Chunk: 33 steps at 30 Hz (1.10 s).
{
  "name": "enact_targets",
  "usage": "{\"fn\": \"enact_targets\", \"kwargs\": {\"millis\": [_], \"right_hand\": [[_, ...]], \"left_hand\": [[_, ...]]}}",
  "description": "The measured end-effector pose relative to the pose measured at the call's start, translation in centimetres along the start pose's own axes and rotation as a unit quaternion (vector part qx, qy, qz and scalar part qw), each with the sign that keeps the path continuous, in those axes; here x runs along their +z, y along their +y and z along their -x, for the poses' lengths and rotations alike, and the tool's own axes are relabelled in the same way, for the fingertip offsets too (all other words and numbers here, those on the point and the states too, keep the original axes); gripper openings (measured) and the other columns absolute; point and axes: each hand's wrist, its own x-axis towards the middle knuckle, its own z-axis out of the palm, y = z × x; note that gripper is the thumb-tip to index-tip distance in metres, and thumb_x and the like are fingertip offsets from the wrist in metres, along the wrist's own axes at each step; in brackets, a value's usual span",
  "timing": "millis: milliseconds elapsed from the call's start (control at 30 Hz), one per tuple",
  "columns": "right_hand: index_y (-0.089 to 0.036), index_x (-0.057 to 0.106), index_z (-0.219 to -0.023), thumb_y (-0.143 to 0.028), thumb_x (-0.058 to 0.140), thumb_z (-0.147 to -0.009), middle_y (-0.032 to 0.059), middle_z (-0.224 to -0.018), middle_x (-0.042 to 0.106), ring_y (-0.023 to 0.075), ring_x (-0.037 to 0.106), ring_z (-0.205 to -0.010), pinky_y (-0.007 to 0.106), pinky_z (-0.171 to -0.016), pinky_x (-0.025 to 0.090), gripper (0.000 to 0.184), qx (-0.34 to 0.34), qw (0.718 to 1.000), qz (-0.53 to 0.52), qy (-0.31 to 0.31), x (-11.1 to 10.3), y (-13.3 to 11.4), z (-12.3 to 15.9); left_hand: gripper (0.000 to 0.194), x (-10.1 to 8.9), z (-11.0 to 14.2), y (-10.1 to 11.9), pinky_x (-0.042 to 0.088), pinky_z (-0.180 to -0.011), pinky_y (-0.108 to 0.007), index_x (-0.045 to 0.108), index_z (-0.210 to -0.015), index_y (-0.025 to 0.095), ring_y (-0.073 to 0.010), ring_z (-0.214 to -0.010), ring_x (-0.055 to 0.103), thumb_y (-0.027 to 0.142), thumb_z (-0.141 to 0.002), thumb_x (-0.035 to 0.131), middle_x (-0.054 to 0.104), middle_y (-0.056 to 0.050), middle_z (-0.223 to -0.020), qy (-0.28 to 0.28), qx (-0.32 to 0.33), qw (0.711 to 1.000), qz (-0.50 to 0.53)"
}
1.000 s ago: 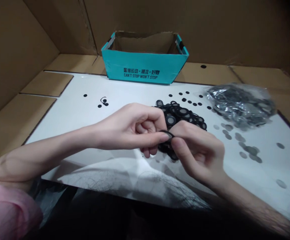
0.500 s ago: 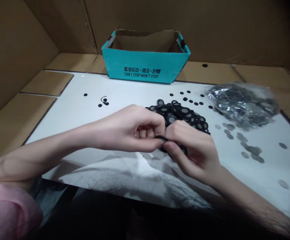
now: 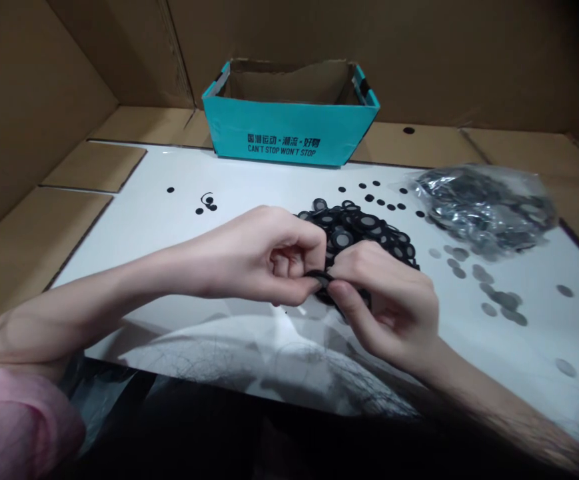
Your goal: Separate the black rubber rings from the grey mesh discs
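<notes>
Between thumb and fingers, my left hand (image 3: pixel 284 257) and my right hand (image 3: pixel 386 293) pinch opposite edges of one small black ring with a grey disc centre (image 3: pixel 322 280). Both hands are closed, their fingertips nearly meeting. Just behind them lies a pile of similar black rings with grey centres (image 3: pixel 364 223), partly hidden by my fingers. A few more dark rings show below my right fingers; whether that hand touches them I cannot tell.
A turquoise box (image 3: pixel 289 127) stands at the back. To the right lies a clear plastic bag of dark discs (image 3: pixel 489 210). Loose grey discs (image 3: pixel 506 300) and small black discs (image 3: pixel 382 202) are scattered over the white board (image 3: pixel 169 167). Cardboard walls (image 3: pixel 444 60) surround the work surface.
My hands have shifted very slightly left, and the ring between them has turned so its grey centre shows more. Everything else is unchanged.
</notes>
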Motion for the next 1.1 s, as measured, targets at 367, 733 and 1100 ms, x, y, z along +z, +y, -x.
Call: {"fn": "enact_targets", "kwargs": {"millis": [367, 733, 1100], "right_hand": [[-0.020, 0.052, -0.078, -0.004, 0.051, -0.086, 0.0001, -0.064, 0.052, 0.0115, 0.045, -0.060, 0.031, -0.057, 0.038, 0.018, -0.010, 0.999, -0.006, 0.031, -0.1, 0.2, -0.1], [-0.018, 0.055, -0.077, -0.010, 0.053, -0.087, 0.0016, -0.065, 0.056, 0.0131, 0.048, -0.063, 0.033, -0.060, 0.035, 0.013, -0.016, 0.998, 0.057, -0.018, 0.0, 0.3, -0.1], [-0.022, 0.052, -0.075, -0.011, 0.053, -0.086, 0.0016, -0.063, 0.054, 0.0142, 0.047, -0.059, 0.033, -0.057, 0.038, 0.015, 0.023, 0.998, 0.000, 0.062, 0.3, -0.2, -0.1]], "left_hand": [[0.006, 1.5, 0.0, -0.5, 0.051, -0.056, -0.015, 0.051, -0.085, 0.014, -0.0081, -0.063, 0.066, 0.016, -0.090, 0.053, 0.066, 0.000, -0.070, 0.049, 0.027, 0.996, 0.068], [0.006, 0.4, 0.0, -0.3, 0.043, -0.051, -0.015, 0.057, -0.073, 0.012, -0.0053, -0.054, 0.050, 0.011, -0.076, 0.061, 0.052, 0.004, -0.059, 0.019, -0.015, 0.999, -0.038], [0.010, 0.6, 0.1, 0.0, 0.040, -0.044, -0.010, 0.051, -0.075, 0.015, -0.0042, -0.053, 0.054, 0.012, -0.083, 0.057, 0.055, 0.005, -0.058, 0.003, 0.011, 1.000, -0.013]]}}
